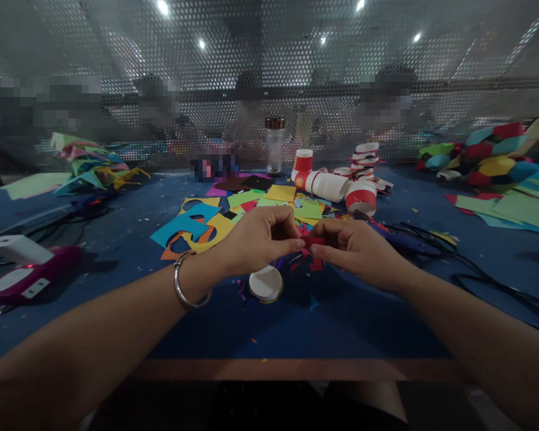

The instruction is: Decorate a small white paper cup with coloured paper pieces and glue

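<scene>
My left hand (259, 238), with a silver bangle (186, 287) on its wrist, and my right hand (357, 246) meet above the blue table (117, 251). Both pinch a small red paper piece (313, 241) between thumbs and fingertips. A white round lid-like disc (266, 283) lies on the table just under my left hand. Small red and coloured scraps (314, 263) lie beneath my hands.
Cut coloured paper sheets (197, 227) lie behind my hands. Red-and-white paper cups (336, 182) and a clear jar (274, 143) stand further back. A purple-and-white device (24, 269) sits at left, black cables (476, 269) at right, paper piles at both far sides, a perforated screen behind.
</scene>
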